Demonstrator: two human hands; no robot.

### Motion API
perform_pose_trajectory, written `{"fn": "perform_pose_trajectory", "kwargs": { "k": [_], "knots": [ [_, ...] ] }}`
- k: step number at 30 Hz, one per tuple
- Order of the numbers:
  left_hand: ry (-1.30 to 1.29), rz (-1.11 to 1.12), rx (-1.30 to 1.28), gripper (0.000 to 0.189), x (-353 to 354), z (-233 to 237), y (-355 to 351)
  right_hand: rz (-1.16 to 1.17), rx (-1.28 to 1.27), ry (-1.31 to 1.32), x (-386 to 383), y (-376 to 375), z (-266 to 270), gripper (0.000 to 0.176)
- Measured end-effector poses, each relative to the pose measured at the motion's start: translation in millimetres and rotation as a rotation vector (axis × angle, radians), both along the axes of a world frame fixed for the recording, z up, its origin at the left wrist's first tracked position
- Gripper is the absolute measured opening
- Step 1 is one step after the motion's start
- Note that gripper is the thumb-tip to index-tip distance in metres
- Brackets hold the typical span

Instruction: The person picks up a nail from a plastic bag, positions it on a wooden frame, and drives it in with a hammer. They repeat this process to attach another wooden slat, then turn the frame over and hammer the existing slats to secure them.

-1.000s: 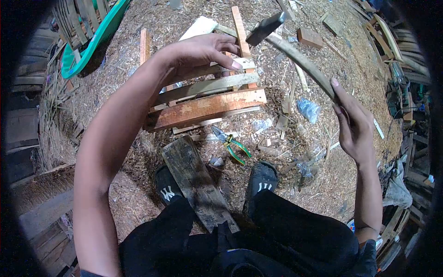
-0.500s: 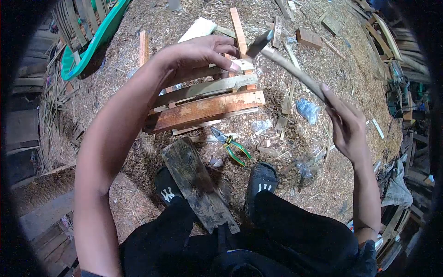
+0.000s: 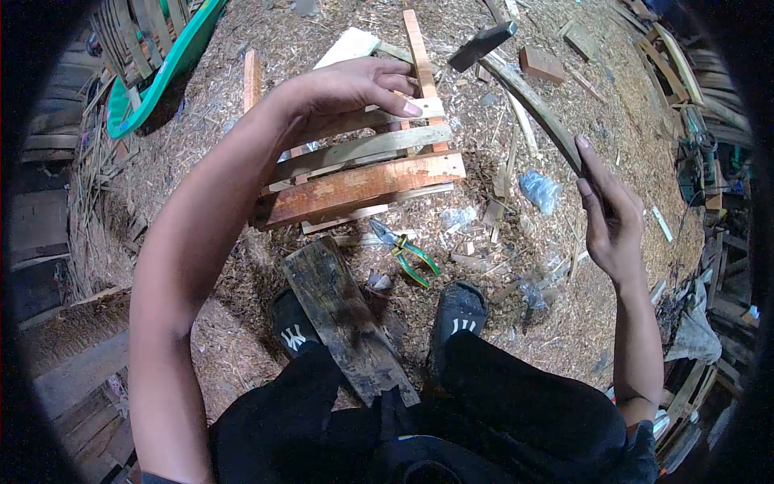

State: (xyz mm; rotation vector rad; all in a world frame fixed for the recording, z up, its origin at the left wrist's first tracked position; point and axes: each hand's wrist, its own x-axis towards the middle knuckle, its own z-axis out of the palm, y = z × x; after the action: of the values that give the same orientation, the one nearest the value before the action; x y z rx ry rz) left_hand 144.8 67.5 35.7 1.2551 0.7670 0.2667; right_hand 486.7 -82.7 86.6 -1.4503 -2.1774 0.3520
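My right hand (image 3: 614, 214) grips the wooden handle of a hammer (image 3: 536, 113) near its end. The dark metal hammer head (image 3: 482, 47) is in the air, up and to the right of a slatted wooden frame (image 3: 367, 187). My left hand (image 3: 363, 87) is closed on a pale wooden slat (image 3: 431, 108) of that frame, its thumb on top near the slat's right end. The undersides of its fingers are hidden. Below the frame lie pliers (image 3: 405, 254) with green and yellow handles.
A weathered plank (image 3: 339, 315) lies between my sandalled feet. Clear plastic (image 3: 539, 192) and a wood block (image 3: 541, 64) rest on the shaving-covered ground. At the upper left is a green curved-edged container (image 3: 173, 68) with wood strips. Stacked timber lines both sides.
The hammer head has moved up and to the right, away from the frame's slats, and turned. My left hand has stayed nearly still on the slat.
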Motion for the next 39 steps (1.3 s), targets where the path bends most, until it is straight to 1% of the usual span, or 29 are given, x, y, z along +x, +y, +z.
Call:
{"fn": "perform_pose_trajectory", "kwargs": {
  "k": [2, 3, 4, 5, 6, 7, 9, 10, 11, 13, 14, 15, 17, 18, 19, 20, 23, 25, 26, 27, 28, 29, 31, 32, 34, 35, 37, 38, 39],
  "knots": [
    [0.246, 0.052, 0.168, 0.083, 1, 10, -5, -0.026, -0.044, 0.009, 1, -2, -6, 0.048],
    [0.245, 0.053, 0.164, 0.083, 0, 3, -3, -0.05, -0.088, 0.018, 1, -3, -9, 0.047],
    [0.239, 0.081, 0.223, 0.082, -2, -8, 0, -0.049, -0.092, 0.017, 0, -4, -13, 0.047],
    [0.235, 0.11, 0.281, 0.082, -5, -17, 4, -0.095, -0.148, 0.097, -1, -5, -18, 0.045],
    [0.249, 0.118, 0.312, 0.078, -6, -14, 3, -0.142, -0.208, 0.177, -2, -8, -24, 0.044],
    [0.251, 0.116, 0.306, 0.078, -7, -10, 3, -0.143, -0.213, 0.179, -1, -10, -32, 0.044],
    [0.433, 0.032, 0.577, 0.07, -10, -3, 2, -0.257, -0.328, 0.246, 3, -13, -49, 0.043],
    [0.459, 0.02, 0.66, 0.058, -15, -3, 1, -0.324, -0.414, 0.34, -1, -17, -52, 0.043],
    [0.459, 0.016, 0.661, 0.058, -19, -2, -1, -0.328, -0.414, 0.342, 0, -19, -60, 0.043],
    [0.5, 0.041, 0.738, 0.052, -27, -1, -9, -0.391, -0.494, 0.408, 4, -22, -84, 0.042],
    [0.519, 0.059, 0.815, 0.049, -32, 1, -16, -0.419, -0.503, 0.385, 2, -25, -94, 0.041],
    [0.521, 0.06, 0.818, 0.049, -38, 1, -20, -0.43, -0.522, 0.393, 2, -29, -106, 0.041],
    [0.486, 0.097, 0.974, 0.052, -52, -10, -27, -0.437, -0.53, 0.455, -2, -38, -132, 0.041],
    [0.477, 0.112, 1.036, 0.052, -58, -15, -31, -0.464, -0.551, 0.437, -5, -43, -143, 0.04],
    [0.483, 0.114, 1.034, 0.052, -61, -13, -39, -0.49, -0.572, 0.419, -8, -47, -155, 0.04],
    [0.53, 0.14, 1.031, 0.053, -64, -10, -47, -0.476, -0.565, 0.458, -4, -50, -179, 0.039],
    [0.592, 0.182, 1.03, 0.056, -71, -8, -56, -0.466, -0.636, 0.458, -8, -61, -208, 0.039],
    [0.663, 0.186, 1.056, 0.058, -72, -6, -59, -0.424, -0.637, 0.409, -6, -63, -230, 0.039],
    [0.661, 0.189, 1.057, 0.058, -72, -6, -58, -0.404, -0.581, 0.405, -6, -65, -240, 0.039],
    [0.653, 0.195, 1.125, 0.054, -73, -9, -55, -0.382, -0.525, 0.4, -7, -65, -244, 0.039],
    [0.646, 0.2, 1.193, 0.051, -75, -11, -51, -0.39, -0.548, 0.381, -6, -65, -246, 0.038],
    [0.645, 0.201, 1.192, 0.051, -77, -14, -49, -0.39, -0.548, 0.379, -5, -65, -249, 0.038],
    [0.635, 0.211, 1.166, 0.053, -78, -11, -47, -0.376, -0.568, 0.215, -3, -65, -251, 0.036],
    [0.609, 0.191, 1.154, 0.052, -79, -10, -48, -0.375, -0.569, 0.211, -4, -65, -253, 0.036],
    [0.596, 0.195, 1.169, 0.051, -83, -12, -49, -0.302, -0.377, 0.201, -9, -69, -259, 0.035],
    [0.586, 0.197, 1.185, 0.051, -87, -12, -51, -0.3, -0.38, 0.202, -9, -70, -261, 0.035],
    [0.552, 0.219, 1.18, 0.049, -96, -10, -56, -0.338, -0.509, 0.199, -15, -69, -248, 0.034],
    [0.512, 0.242, 1.176, 0.046, -102, -9, -59, -0.332, -0.512, 0.2, -17, -69, -247, 0.034],
    [0.518, 0.244, 1.175, 0.046, -111, -9, -59, -0.381, -0.583, 0.228, -17, -67, -247, 0.036]
  ]
}}
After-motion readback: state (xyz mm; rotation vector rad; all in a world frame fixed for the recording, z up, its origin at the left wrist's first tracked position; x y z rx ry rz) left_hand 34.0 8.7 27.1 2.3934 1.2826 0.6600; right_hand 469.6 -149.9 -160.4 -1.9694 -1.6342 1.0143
